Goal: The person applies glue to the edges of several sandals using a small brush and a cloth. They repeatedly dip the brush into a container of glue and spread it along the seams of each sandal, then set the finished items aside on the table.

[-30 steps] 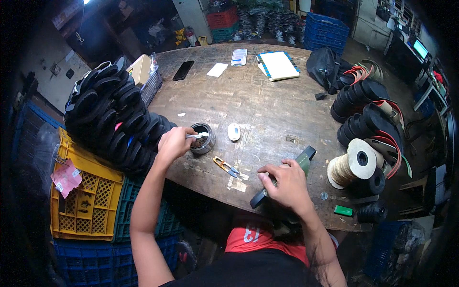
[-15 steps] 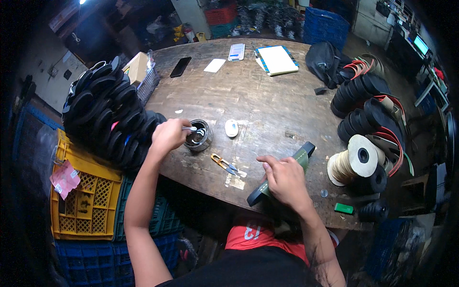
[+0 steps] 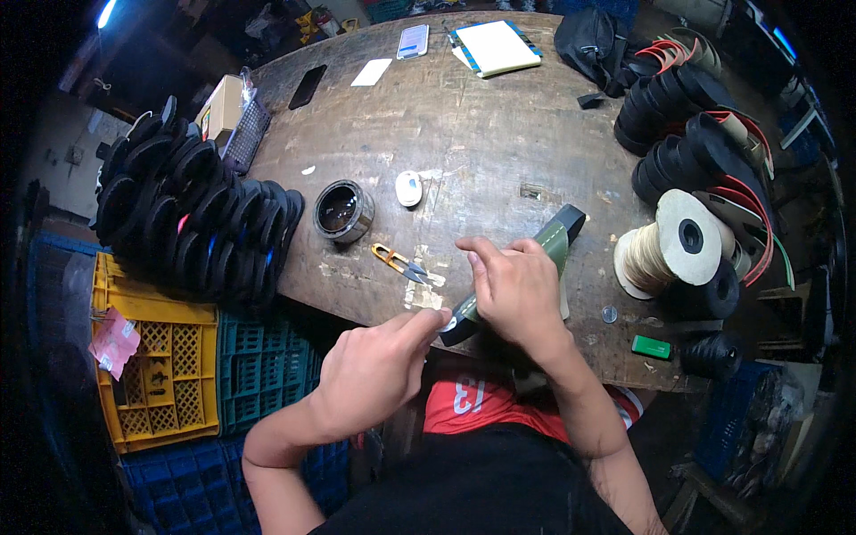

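My right hand (image 3: 519,299) grips a sandal with a black sole (image 3: 568,223) and a green upper (image 3: 553,248) edged in pale stitching. The sandal lies slanted at the table's front edge, its middle hidden under my palm and fingers. At the sole's near end, my left hand (image 3: 373,366) is closed in a pinch on a small white applicator (image 3: 451,324), whose tip touches or nearly touches the sole. My fingers cover most of it. Beyond my left hand stands a round tin (image 3: 342,234) with dark, shiny contents. Thread snips with yellow handles (image 3: 390,256) lie between tin and sandal.
The worn wooden table (image 3: 419,125) carries a white oval object (image 3: 408,189), a thread spool (image 3: 655,245) and a green box (image 3: 652,347). Stacked black soles (image 3: 205,205) rise at left; black rolls (image 3: 673,102) stand at right. Plastic crates (image 3: 156,357) sit below left.
My left hand has left the tin with the white applicator and come to the sole's near end. My right hand stays on the sandal. The view has tilted downward.
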`<action>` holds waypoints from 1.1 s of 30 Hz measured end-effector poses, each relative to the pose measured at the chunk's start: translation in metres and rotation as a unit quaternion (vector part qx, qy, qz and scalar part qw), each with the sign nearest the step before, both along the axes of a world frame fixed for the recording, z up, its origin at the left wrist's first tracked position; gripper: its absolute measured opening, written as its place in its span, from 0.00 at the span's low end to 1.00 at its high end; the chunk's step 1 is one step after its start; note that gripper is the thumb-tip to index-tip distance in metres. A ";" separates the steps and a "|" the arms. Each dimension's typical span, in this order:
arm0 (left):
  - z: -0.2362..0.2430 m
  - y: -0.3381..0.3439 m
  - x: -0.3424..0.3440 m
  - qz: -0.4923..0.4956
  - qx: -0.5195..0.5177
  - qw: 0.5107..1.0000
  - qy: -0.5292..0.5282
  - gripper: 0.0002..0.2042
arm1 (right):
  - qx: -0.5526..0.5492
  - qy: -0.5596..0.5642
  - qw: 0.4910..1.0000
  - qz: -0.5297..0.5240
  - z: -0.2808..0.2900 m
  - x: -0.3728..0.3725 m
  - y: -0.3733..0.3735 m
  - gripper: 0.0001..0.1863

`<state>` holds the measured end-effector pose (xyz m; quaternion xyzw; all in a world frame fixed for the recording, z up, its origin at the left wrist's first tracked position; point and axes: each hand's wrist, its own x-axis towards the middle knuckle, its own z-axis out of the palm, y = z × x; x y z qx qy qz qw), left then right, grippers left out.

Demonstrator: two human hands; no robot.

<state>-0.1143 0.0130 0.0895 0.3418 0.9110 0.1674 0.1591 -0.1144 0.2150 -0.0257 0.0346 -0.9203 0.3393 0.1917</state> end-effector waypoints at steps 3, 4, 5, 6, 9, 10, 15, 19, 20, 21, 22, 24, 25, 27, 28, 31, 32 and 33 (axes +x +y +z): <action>0.005 0.011 -0.003 -0.019 -0.037 0.999 -0.001 0.15 | -0.007 0.014 1.000 -0.004 -0.002 0.003 0.000 0.12; 0.007 0.014 -0.002 -0.013 -0.053 0.999 -0.004 0.14 | -0.011 0.030 0.999 -0.008 -0.004 0.004 0.000 0.13; 0.009 0.017 -0.001 -0.004 -0.067 0.998 -0.009 0.14 | -0.015 0.046 0.999 -0.012 -0.005 0.006 -0.001 0.13; 0.010 0.019 0.001 0.001 -0.078 0.997 -0.018 0.14 | -0.019 0.064 0.998 -0.016 -0.008 0.008 -0.001 0.14; 0.012 0.024 0.010 0.034 -0.094 0.994 -0.042 0.13 | -0.020 0.104 0.994 -0.020 -0.014 0.019 -0.007 0.21; 0.013 0.025 0.015 0.045 -0.091 0.994 -0.045 0.13 | -0.024 0.116 0.993 -0.020 -0.017 0.022 -0.009 0.22; 0.008 0.032 0.022 0.102 -0.081 0.989 -0.065 0.12 | -0.035 0.156 0.987 -0.015 -0.025 0.029 -0.011 0.23; 0.007 0.035 0.026 0.127 -0.095 0.985 -0.063 0.11 | -0.037 0.173 0.984 -0.016 -0.026 0.029 -0.012 0.18; 0.007 0.035 0.027 0.141 -0.124 0.979 -0.076 0.10 | -0.042 0.174 0.984 -0.014 -0.025 0.029 -0.012 0.16; 0.008 0.036 0.027 0.129 -0.098 0.985 -0.059 0.11 | -0.036 0.175 0.984 -0.017 -0.025 0.029 -0.012 0.15; 0.008 0.036 0.027 0.126 -0.093 0.986 -0.054 0.11 | -0.034 0.173 0.984 -0.017 -0.024 0.030 -0.012 0.14; 0.008 0.038 0.028 0.124 -0.095 0.987 -0.046 0.11 | -0.033 0.167 0.985 -0.012 -0.023 0.030 -0.012 0.13; 0.008 0.038 0.029 0.123 -0.103 0.986 -0.047 0.11 | -0.033 0.160 0.986 -0.009 -0.023 0.030 -0.012 0.12; 0.008 0.039 0.030 0.117 -0.107 0.986 -0.042 0.12 | -0.031 0.154 0.987 -0.011 -0.023 0.030 -0.011 0.10; 0.008 0.039 0.030 0.114 -0.105 0.987 -0.038 0.12 | -0.030 0.154 0.988 -0.014 -0.022 0.029 -0.011 0.10; 0.008 0.038 0.030 0.117 -0.098 0.987 -0.041 0.13 | -0.038 0.151 0.988 -0.018 -0.021 0.027 -0.012 0.08; 0.007 0.037 0.029 0.122 -0.089 0.988 -0.033 0.13 | -0.038 0.138 0.990 -0.014 -0.021 0.027 -0.013 0.08; 0.007 0.036 0.028 0.119 -0.091 0.988 -0.042 0.13 | -0.040 0.151 0.988 -0.016 -0.021 0.026 -0.013 0.08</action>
